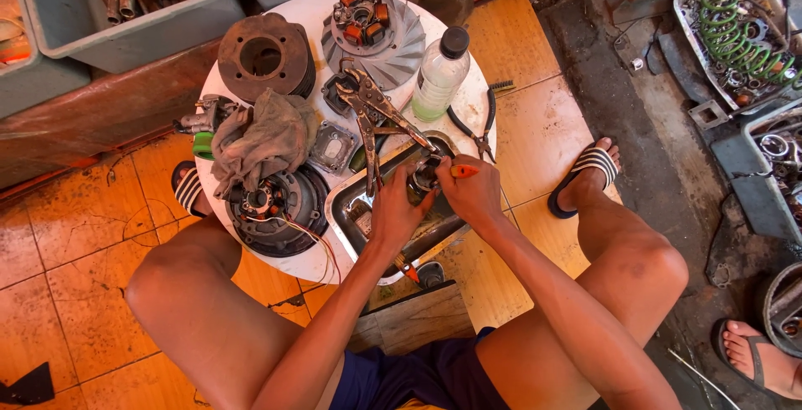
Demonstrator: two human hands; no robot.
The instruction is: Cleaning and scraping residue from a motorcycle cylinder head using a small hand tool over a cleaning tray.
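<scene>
My left hand [393, 209] grips a small metal part [424, 178] over the steel tray [355, 209]; my right hand [472, 193] closes on an orange-handled tool [462, 171], its tip at my left fingertips.

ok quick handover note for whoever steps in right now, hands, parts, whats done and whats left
Left hand: gripping a small round metal part over the steel tray.
Right hand: holding an orange-handled tool, tip at that part.
Around them: locking pliers lie on the round white table just above the tray; grey rag draped over a wired stator unit; clear bottle and black pliers to the right.
Done: hard to tell; the part is in hand and tool engaged.
Left: the work on the small part looks unfinished; the other parts on the table are untouched.
</scene>
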